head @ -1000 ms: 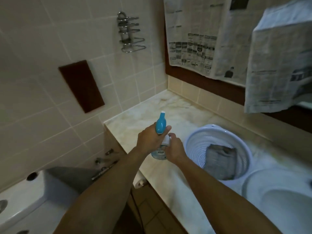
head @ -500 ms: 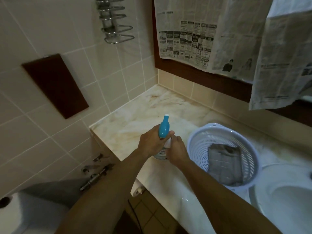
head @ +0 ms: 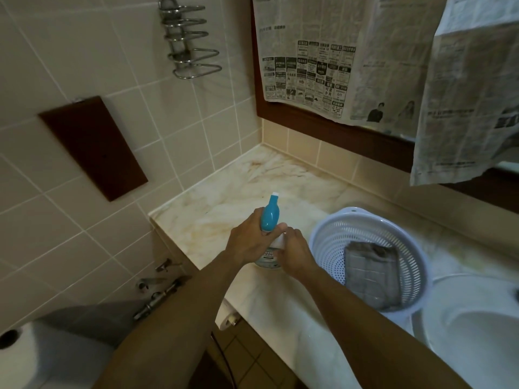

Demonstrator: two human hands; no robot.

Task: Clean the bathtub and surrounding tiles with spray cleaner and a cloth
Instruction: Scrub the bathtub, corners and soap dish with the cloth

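Both hands meet on a spray bottle (head: 270, 220) that stands on the marble counter (head: 230, 197), near its front edge. The left hand (head: 248, 242) wraps around the neck just below the blue spray head, thumb lying across the front. The right hand (head: 295, 252) curls its fingers around the white body of the bottle from the other side, so the two hands touch or nearly touch. The white nozzle tip points away from the person, toward the tiled corner.

Just right of the bottle sits a white perforated basket (head: 365, 220), and a folded grey cloth (head: 372, 273) lies inside it, leaning against the basket's right wall. The rim of a white sink (head: 463, 279) borders the basket at lower right.

At lower left, part of the bathtub (head: 25, 366) shows, with a dark round opening in its rim and chrome tap fittings (head: 157, 290) on the tiled wall above. A dark brown panel (head: 92, 147) is set in the wall tiles, and a chrome wire rack (head: 188, 40) hangs higher up. Newspaper sheets (head: 337, 60) cover the wood-framed surface above the counter.
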